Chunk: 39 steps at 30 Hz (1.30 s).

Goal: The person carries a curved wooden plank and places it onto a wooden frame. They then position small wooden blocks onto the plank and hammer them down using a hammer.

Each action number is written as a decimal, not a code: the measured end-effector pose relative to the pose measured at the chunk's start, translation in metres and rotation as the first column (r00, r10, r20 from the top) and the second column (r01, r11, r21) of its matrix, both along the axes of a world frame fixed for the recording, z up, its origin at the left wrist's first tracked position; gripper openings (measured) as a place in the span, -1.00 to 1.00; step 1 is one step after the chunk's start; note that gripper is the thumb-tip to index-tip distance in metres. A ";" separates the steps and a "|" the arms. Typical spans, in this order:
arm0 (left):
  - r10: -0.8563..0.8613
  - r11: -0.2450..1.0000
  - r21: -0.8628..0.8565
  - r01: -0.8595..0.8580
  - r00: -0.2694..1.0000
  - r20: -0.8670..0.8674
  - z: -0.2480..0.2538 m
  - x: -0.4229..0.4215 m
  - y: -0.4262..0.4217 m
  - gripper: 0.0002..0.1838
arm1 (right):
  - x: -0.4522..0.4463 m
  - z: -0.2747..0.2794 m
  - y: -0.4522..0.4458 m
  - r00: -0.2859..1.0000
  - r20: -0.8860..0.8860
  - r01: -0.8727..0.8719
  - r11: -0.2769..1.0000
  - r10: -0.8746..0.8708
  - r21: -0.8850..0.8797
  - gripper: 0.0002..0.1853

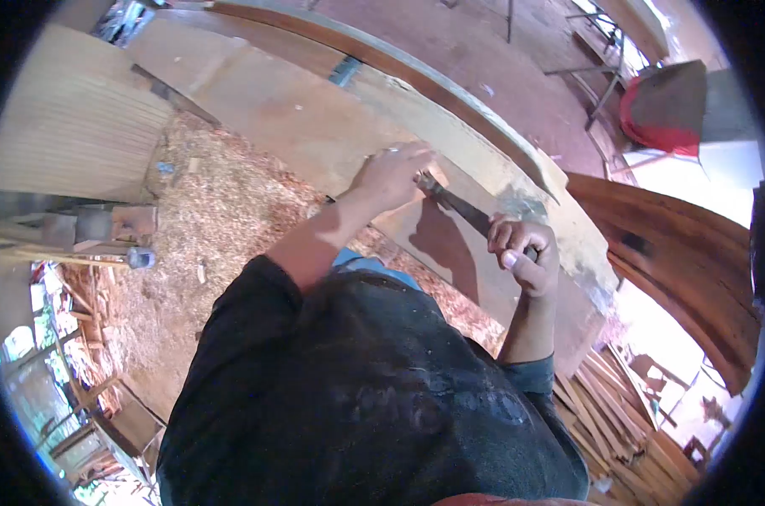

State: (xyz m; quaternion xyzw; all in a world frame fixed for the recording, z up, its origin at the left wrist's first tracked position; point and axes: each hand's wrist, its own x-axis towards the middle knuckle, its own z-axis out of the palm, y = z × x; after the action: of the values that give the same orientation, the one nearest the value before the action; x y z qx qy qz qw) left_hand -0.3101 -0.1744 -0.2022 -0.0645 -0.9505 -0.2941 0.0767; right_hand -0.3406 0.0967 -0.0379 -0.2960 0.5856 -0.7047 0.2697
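A dark, narrow bar-like tool (pixel 463 207) lies between my hands, above a long pale wooden workbench (pixel 315 110). My left hand (pixel 395 175) is closed round its upper-left end. At the other end, my right hand (pixel 522 249) has its fingers wrapped round the tool, with the thumb showing on the near side. Shadows of the hands and tool fall on the board surface below. Whether the tool touches the wood, I cannot tell.
Wood shavings (pixel 214 202) cover the floor at left, near a clear container (pixel 140 257). A large curved wooden piece (pixel 686 253) stands at right. Wooden strips (pixel 610 396) lie at lower right. A red and grey chair back (pixel 665 110) is at upper right.
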 end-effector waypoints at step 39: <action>0.854 0.503 0.181 -0.845 0.518 0.048 0.027 0.114 -0.433 -0.25 | -0.033 0.023 -0.394 0.999 -0.019 0.043 0.958 -0.039 0.282 -0.84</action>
State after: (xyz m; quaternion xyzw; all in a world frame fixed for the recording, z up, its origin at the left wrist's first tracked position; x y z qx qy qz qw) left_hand -0.1958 -0.6078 -0.1755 0.4099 -0.8266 -0.3024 0.2393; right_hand -0.3737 -0.2969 -0.0148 -0.2469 0.6879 -0.6176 0.2905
